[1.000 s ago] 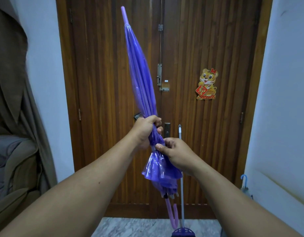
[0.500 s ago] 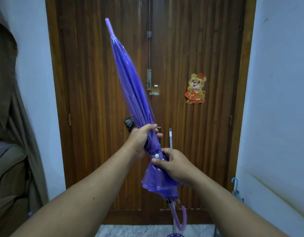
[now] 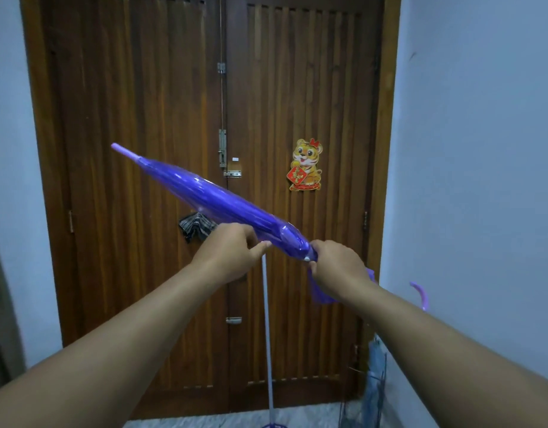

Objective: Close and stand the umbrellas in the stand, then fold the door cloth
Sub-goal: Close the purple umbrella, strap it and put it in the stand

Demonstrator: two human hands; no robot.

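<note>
The glossy, translucent purple plastic umbrella [image 3: 223,208] is furled into a slim cone, tip at ten o'clock. The left hand [image 3: 232,253] grips its middle; the right hand [image 3: 337,264] clenches the strapped end — before the ribbed wooden door [image 3: 312,88].

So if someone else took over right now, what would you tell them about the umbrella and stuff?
Left hand grips the closed see-through purple umbrella mid-canopy; right hand grips it near the strap, tip pointing up-left.
Wire umbrella stand sits at the lower right, holding a light blue umbrella.
Checked cloth hangs on the wooden door.
Done: purple umbrella closed.
Left: stand it, fold the cloth.
</note>
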